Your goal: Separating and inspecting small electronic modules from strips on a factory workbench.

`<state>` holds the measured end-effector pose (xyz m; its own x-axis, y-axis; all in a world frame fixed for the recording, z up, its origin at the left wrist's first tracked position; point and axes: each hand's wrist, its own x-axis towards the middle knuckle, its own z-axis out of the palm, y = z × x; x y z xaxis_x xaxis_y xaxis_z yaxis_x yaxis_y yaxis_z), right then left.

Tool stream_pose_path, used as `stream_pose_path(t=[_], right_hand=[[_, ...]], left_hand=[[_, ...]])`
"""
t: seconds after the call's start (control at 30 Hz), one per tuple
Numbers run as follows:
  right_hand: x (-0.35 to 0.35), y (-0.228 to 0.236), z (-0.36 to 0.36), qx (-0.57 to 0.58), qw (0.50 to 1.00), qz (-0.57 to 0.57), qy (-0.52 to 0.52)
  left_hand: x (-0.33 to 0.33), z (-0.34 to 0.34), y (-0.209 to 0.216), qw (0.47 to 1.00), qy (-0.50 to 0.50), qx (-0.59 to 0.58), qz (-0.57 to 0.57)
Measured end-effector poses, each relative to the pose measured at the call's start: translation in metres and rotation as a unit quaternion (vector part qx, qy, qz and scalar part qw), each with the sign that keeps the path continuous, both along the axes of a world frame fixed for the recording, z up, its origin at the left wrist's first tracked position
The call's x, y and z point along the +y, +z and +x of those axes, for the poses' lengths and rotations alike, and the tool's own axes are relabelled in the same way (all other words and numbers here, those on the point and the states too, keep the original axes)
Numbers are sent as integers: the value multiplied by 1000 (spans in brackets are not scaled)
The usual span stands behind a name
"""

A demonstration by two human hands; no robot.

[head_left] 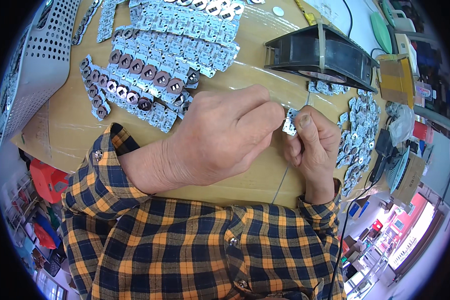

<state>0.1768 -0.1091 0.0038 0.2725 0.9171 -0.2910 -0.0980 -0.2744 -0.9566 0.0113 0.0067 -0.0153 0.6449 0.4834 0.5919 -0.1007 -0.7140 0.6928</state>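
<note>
My right hand [312, 142] pinches a small silvery circuit board [289, 123] between thumb and bent fingers, above the table. My left hand [230, 130] is closed, its fingertips pressed together close to the board's left edge. What those fingers hold, if anything, is hidden behind the hand. Beyond my left hand lie overlapping rows of similar circuit boards [185, 25], several with round brown parts [149, 72] on them. A loose heap of small boards [357, 135] lies to the right of my right hand.
A black fan-like unit with a strap [315, 52] stands on the table beyond my hands. At the left is a perforated grey basket [45, 60]. A thin grey cord [281, 184] crosses the tabletop below my hands. A cardboard box [397, 80] and clear plastic bag [401, 124] are at the right.
</note>
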Motion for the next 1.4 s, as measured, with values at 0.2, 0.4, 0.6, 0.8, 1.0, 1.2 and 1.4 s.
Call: stream_pose_path(t=[0.2,0.4,0.6,0.8,1.0,1.2,1.4], right_hand=[[3,-1,-1,3,1000,3,-3],[4,0,-2,7,1000,9,-10],[3,1,2,-22,1000,8,14],[10,11,3,-69,997,0,32],[26,14,5,-145,987,-2,67],[22,10,5,-122,991,-10,57],[22,10,9,-148,987,-2,64]], left_hand=[[1,0,-3,1000,2,-6,1],[2,-1,-1,1000,3,3,-12],[3,-1,2,1000,-6,7,-3],[2,-1,1,1000,13,-11,2],[8,0,1,1000,30,1,-6],[7,0,0,1000,16,11,-5],[10,4,-6,1000,14,1,0]])
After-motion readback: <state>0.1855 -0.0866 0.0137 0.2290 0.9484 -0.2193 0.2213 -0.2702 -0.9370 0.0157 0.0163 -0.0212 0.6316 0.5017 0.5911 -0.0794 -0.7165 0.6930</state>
